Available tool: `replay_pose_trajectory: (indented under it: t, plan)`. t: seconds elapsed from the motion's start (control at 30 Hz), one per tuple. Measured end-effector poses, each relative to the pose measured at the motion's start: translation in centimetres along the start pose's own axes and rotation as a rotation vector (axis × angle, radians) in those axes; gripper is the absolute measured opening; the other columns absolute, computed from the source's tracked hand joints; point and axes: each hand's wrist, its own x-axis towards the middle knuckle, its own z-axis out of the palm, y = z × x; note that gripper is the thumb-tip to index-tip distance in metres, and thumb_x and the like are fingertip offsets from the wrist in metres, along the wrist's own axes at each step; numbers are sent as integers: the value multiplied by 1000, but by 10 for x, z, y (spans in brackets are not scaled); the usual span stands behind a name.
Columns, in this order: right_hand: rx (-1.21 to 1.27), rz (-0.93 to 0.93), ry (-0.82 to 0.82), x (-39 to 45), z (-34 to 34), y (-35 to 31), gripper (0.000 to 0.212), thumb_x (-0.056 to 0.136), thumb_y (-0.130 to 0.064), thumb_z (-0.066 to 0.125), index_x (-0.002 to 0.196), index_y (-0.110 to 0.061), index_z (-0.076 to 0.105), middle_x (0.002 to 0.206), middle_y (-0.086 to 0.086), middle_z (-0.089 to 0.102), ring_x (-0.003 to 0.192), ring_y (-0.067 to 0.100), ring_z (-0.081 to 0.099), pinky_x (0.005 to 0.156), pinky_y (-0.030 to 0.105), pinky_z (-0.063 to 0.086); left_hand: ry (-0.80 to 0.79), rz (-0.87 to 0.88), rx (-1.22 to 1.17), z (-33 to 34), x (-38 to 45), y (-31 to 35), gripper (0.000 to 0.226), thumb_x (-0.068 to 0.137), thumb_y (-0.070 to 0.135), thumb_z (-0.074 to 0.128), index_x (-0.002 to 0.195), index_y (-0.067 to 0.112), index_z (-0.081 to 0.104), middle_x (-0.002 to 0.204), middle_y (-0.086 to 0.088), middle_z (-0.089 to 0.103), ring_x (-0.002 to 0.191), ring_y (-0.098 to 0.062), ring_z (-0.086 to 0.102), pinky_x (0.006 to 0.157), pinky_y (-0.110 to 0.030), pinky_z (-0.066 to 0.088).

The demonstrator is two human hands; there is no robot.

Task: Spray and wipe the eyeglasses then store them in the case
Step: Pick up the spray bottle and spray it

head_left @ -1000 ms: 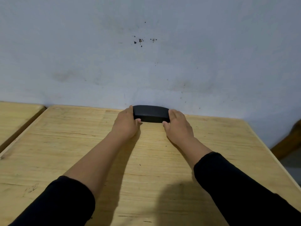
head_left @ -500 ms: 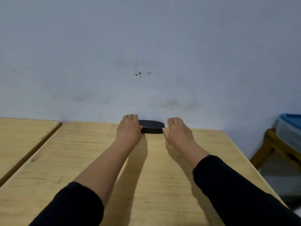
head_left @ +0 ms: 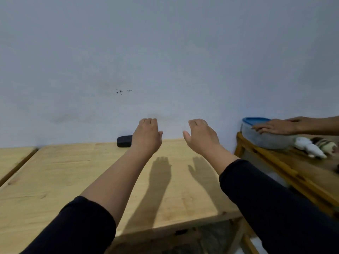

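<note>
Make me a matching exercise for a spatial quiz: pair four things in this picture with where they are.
Things:
1. glasses case
2. left hand
3. blue-lidded tub
4. soft toy

Places:
A. raised above the table, empty
B. on the side bench, under another person's hand
C. at the table's far edge by the wall
D. lying on the side bench beside the tub

Pairs: 1-C, 2-A, 3-B, 4-D
</note>
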Motion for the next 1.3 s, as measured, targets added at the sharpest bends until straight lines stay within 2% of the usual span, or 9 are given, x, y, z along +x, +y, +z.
replay_pose_trajectory:
  t: [0.2,0.37,0.57,0.67,0.87,0.97,1.07,1.2,1.3]
  plan:
    - [-37,94,26,-43,-28,54,53,97,-34,39,141,-5,32,145,11,38,136,23,29,104,35,34,2,99,-151,25,-26,62,42,93,25,48,128,3,39,132,-13,46,129,-24,33,98,-34,36]
    - [-6,177,112,-91,-24,97,53,95,-32,45,139,-4,36,143,12,43,133,24,35,106,34,32,-107,163,-241,74,-59,98,47,92,28,47,133,7,37,137,-12,43,132,-23,30,102,-33,32]
    - [251,334,297,-156,14,126,48,94,-28,51,137,-9,44,140,9,48,131,21,41,104,27,33,-302,182,-290,134,-102,114,50,92,33,48,135,11,38,139,-11,44,132,-23,32,108,-30,26]
    - [362,441,312,-175,39,131,49,92,-28,54,137,-11,45,140,8,49,129,20,44,102,23,32,-372,158,-303,153,-115,113,48,90,33,50,133,12,42,136,-11,48,128,-24,37,107,-29,28]
    - [501,500,314,-184,68,133,56,89,-25,61,140,-12,40,137,10,53,126,22,49,101,26,37,-330,108,-331,168,-123,111,40,89,34,51,125,16,50,128,-6,54,119,-21,46,101,-29,35]
    - [551,494,332,-178,76,135,61,89,-22,61,143,-20,34,135,7,55,123,21,52,100,29,41,-324,102,-350,170,-120,114,39,88,34,52,123,16,52,126,-6,56,117,-20,48,100,-28,36]
    - [616,487,331,-172,82,138,63,89,-18,61,143,-31,31,136,4,54,119,19,55,99,32,46,-337,62,-420,171,-112,123,47,87,35,55,130,18,48,130,-5,56,120,-20,48,104,-30,38]
    - [700,463,348,-167,83,143,69,87,-11,62,133,-50,27,132,5,58,107,13,63,93,34,53,-345,89,-473,174,-100,144,48,86,32,57,132,23,46,130,-5,56,121,-21,49,102,-30,37]
    - [714,459,356,-165,84,148,71,87,-10,62,130,-54,27,130,5,59,105,13,64,89,36,55,-360,73,-490,181,-94,154,43,86,31,57,128,26,50,127,-6,59,117,-22,51,99,-31,40]
